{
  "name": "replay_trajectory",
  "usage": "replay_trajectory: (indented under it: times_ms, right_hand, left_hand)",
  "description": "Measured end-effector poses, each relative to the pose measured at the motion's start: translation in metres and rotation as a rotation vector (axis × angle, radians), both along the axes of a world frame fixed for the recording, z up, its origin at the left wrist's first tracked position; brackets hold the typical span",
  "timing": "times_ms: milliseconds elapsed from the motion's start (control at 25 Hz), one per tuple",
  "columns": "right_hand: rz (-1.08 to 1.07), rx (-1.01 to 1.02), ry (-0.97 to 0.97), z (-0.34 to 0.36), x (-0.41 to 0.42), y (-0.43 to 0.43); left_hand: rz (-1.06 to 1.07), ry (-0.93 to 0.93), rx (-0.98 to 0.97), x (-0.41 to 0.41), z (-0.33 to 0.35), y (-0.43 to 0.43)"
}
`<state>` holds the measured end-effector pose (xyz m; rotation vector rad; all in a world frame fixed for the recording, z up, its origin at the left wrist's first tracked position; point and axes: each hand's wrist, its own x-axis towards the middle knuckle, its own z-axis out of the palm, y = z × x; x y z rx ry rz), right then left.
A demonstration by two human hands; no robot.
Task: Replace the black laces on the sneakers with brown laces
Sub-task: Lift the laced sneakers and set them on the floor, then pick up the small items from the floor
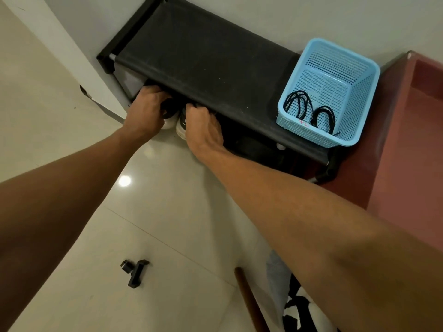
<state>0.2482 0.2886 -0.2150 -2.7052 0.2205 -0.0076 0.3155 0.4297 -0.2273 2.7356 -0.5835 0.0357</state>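
While both bare arms are stretched down toward the black shoe rack (pixel 203 56) set against the wall, the pair of sneakers is found tucked under its fabric top near the left end, only their white-soled ends showing at the front edge. The left hand (pixel 143 109) is curled over the first sneaker (pixel 169 117), a dark shoe with a white sole. The right hand (pixel 203 128) is clamped on the second sneaker (pixel 181 127), which lies just beside the first. The fingertips of both hands are partly hidden beneath the top shelf. Two bundles of black laces (pixel 299 104) are seen coiled inside a light blue perforated basket (pixel 359 68) placed on the rack's right end. A small black clamp mount (pixel 135 271) is seen lying on the glossy tiled floor (pixel 72 116) near the left forearm.
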Motion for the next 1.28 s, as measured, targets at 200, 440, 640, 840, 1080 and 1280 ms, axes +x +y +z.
replay_trajectory:
  times_ms: [200, 440, 640, 840, 1080, 1280]
  right_hand:
    - [0.027, -0.063, -0.019, -0.009, 0.005, 0.001]
    - [0.12, 0.04, 0.245, 0.013, -0.013, -0.009]
    - [0.293, 0.042, 0.493, 0.057, -0.054, -0.029]
    - [0.348, 0.125, 0.28, 0.153, -0.136, -0.079]
    - [0.099, 0.166, -0.118, 0.292, -0.273, -0.18]
    - [-0.112, 0.059, -0.364, 0.399, -0.372, -0.272]
  left_hand:
    - [0.006, -0.01, 0.014, 0.01, -0.007, 0.004]
    - [0.038, 0.003, -0.028, -0.008, 0.001, 0.006]
    - [0.128, -0.001, -0.032, -0.103, 0.006, 0.019]
    - [0.072, 0.011, -0.153, -0.21, 0.075, -0.002]
    - [-0.177, -0.146, -0.282, -0.285, 0.256, -0.12]
    - [-0.354, -0.316, -0.298, -0.333, 0.394, -0.229]
